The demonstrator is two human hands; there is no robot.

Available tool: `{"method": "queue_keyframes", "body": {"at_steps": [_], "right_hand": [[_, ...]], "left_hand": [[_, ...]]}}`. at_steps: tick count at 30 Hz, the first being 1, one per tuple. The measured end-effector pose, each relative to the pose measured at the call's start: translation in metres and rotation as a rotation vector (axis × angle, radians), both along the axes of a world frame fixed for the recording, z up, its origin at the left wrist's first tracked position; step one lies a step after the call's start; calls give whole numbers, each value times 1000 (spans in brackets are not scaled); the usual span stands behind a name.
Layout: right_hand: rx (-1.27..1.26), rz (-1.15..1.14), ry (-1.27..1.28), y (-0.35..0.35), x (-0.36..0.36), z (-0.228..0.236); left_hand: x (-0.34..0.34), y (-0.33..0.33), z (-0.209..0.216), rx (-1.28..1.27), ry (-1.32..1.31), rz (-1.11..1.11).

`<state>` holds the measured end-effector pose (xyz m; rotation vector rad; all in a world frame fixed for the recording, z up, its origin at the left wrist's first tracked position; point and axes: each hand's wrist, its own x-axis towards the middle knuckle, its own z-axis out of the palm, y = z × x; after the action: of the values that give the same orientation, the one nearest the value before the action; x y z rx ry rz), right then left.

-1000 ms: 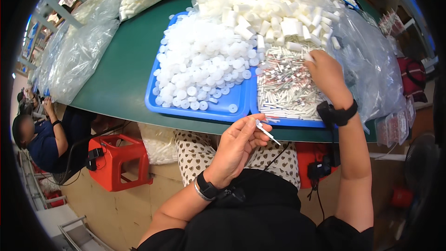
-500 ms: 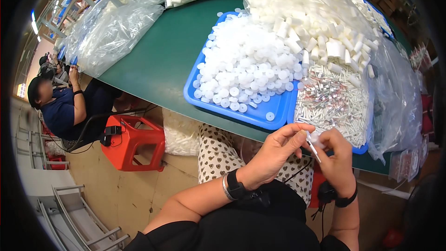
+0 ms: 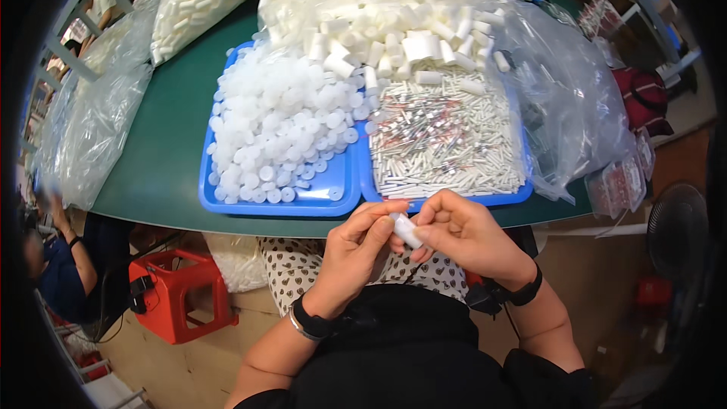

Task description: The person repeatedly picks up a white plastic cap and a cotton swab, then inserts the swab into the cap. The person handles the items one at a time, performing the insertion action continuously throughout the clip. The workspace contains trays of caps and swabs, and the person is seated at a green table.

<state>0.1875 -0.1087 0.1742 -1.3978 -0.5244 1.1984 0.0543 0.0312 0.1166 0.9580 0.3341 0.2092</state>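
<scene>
A white cylinder [image 3: 407,232] is held between both hands just in front of the table's near edge. My right hand [image 3: 473,236] is closed on its lower right side, thumb and fingers pressed to it. With thumb and index finger, my left hand [image 3: 362,238] pinches at its upper left end, where something pale and translucent shows; its shape is partly hidden by the fingertips. Beyond my left hand, a blue tray [image 3: 284,209] bears a heap of translucent discs [image 3: 280,121]. Beyond my right hand, a second blue tray [image 3: 503,198] holds thin white sticks [image 3: 447,144], some with red and metallic parts.
A large clear bag of white cylinders [image 3: 394,0] lies behind the trays, its contents spilling toward them. Another filled bag [image 3: 204,7] is at the far left. Crumpled plastic [image 3: 568,98] covers the right side. A red stool [image 3: 178,295] and a seated person [image 3: 64,265] are at left.
The view has swung to the right. Earlier, a thin white stick and something translucent showed between my hands; now a white cylinder is in my right fingers.
</scene>
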Motion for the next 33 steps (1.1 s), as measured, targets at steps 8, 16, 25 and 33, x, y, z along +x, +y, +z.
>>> {"method": "queue_keyframes", "body": {"at_steps": [8, 16, 25, 33], "right_hand": [[-162, 33, -995, -14, 43, 20], [-807, -67, -1623, -91, 198, -45], [-354, -484, -1240, -82, 155, -21], [62, 164, -1183, -13, -3, 4]], "left_hand": [[-4, -1, -3, -83, -1, -98], [-6, -2, -10, -417, -36, -234], [-7, 9, -3, -418, -1, -169], [3, -10, -7, -225, -48, -82]]}}
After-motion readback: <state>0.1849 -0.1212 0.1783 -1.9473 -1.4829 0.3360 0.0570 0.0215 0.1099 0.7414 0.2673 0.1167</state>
